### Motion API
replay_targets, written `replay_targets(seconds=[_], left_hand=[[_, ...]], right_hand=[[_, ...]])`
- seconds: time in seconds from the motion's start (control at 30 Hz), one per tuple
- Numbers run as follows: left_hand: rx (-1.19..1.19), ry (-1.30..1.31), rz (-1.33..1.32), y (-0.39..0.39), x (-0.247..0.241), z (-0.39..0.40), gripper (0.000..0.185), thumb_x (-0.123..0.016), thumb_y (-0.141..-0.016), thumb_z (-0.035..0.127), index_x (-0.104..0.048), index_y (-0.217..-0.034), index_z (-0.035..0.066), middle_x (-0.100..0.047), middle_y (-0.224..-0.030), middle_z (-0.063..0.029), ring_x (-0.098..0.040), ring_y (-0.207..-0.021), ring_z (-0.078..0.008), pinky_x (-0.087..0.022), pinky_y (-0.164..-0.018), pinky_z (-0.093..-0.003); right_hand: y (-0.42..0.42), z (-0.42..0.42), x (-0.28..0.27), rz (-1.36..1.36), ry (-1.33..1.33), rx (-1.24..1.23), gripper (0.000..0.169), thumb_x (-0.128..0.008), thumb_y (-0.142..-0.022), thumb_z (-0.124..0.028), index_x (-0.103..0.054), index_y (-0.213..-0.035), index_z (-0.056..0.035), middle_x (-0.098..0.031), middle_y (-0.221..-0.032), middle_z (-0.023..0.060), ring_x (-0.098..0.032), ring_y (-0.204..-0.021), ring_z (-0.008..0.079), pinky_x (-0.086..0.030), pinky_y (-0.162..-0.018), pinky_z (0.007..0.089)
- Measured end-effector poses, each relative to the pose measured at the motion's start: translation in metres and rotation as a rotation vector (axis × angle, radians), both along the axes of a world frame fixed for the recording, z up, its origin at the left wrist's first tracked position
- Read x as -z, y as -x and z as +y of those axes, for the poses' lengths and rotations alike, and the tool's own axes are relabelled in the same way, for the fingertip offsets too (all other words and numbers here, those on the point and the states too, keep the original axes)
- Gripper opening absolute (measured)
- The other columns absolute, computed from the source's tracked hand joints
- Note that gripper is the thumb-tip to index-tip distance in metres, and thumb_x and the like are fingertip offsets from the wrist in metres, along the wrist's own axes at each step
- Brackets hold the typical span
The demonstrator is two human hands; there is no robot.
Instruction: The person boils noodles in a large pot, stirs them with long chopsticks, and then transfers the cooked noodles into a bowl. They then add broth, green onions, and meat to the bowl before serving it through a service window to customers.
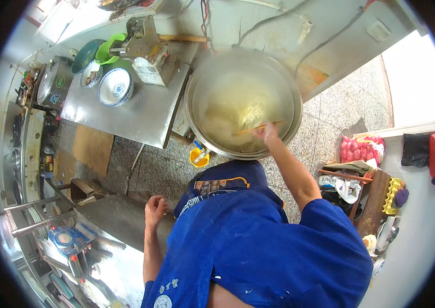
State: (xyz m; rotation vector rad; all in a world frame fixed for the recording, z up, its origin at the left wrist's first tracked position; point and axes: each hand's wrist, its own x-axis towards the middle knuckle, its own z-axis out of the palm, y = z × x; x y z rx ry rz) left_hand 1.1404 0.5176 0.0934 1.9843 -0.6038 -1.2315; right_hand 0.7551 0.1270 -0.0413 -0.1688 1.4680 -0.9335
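Over the near right part of a large round metal pot (pixel 298 115), my right hand (pixel 266 133) is closed around long wooden chopsticks (pixel 245 131). Pale noodles (pixel 255 111) lie in the steaming, yellowish liquid just beyond the chopsticks, whose tips are blurred by steam. My left hand (pixel 156 208) hangs low at my left side, fingers curled, with no object visible in it. It is beside the edge of a metal worktop (pixel 117 215) behind and to the left.
Left of the pot, a steel table (pixel 144 115) bears blue-and-white bowls (pixel 115 87), a green plastic scoop (pixel 106 50) and a metal machine (pixel 152 57). A yellow container (pixel 199 157) is below the pot's rim. Right are a net bag of onions (pixel 359 149) and a wooden shelf (pixel 373 204).
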Motion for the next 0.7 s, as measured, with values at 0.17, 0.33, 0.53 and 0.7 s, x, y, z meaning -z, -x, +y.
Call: replay_targets(seconds=[0.17,0.33,0.53,0.7], left_hand=[[-0.022,-0.041,0.018,-0.009,0.017,0.02,0.028,-0.058,-0.092,0.021,-0.058,-0.105,-0.004,-0.064,-0.075,-0.0097,-0.063,-0.063,-0.0138,-0.051,-0.054,-0.0266],[-0.021,-0.017,0.097,-0.012,0.033,-0.009,0.027,-0.057,-0.092,0.021,-0.058,-0.104,-0.004,-0.064,-0.076,-0.0097,-0.062,-0.06,-0.0139,-0.052,-0.053,-0.027],[-0.06,-0.054,0.117,-0.031,0.038,0.025,0.024,-0.055,-0.094,0.02,-0.055,-0.104,-0.002,-0.063,-0.078,-0.0102,-0.061,-0.059,-0.015,-0.051,-0.047,-0.0279],[-0.125,-0.123,0.137,-0.026,0.064,0.05,0.027,-0.056,-0.093,0.021,-0.055,-0.106,-0.003,-0.064,-0.077,-0.0117,-0.065,-0.06,-0.0185,-0.055,-0.05,-0.0301]], right_hand=[[0.043,0.005,-0.038,0.106,0.418,0.035,0.022,-0.052,-0.095,-0.021,-0.055,-0.103,-0.0007,-0.063,-0.092,0.0137,-0.065,-0.07,0.0231,-0.057,-0.06,0.0321],[0.014,0.041,-0.058,0.534,0.813,-0.788,0.023,-0.054,-0.095,-0.024,-0.062,-0.098,-0.0031,-0.063,-0.078,0.0049,-0.062,-0.069,0.0145,-0.05,-0.06,0.0286],[0.077,0.008,-0.086,0.561,0.849,-0.594,0.016,-0.059,-0.093,-0.019,-0.064,-0.097,-0.0041,-0.065,-0.077,0.003,-0.06,-0.064,0.0099,-0.048,-0.057,0.0241],[0.077,0.015,-0.098,1.087,0.828,-0.691,0.018,-0.055,-0.091,-0.018,-0.062,-0.093,-0.0017,-0.065,-0.076,0.0173,-0.064,-0.067,0.0328,-0.051,-0.061,0.038]])
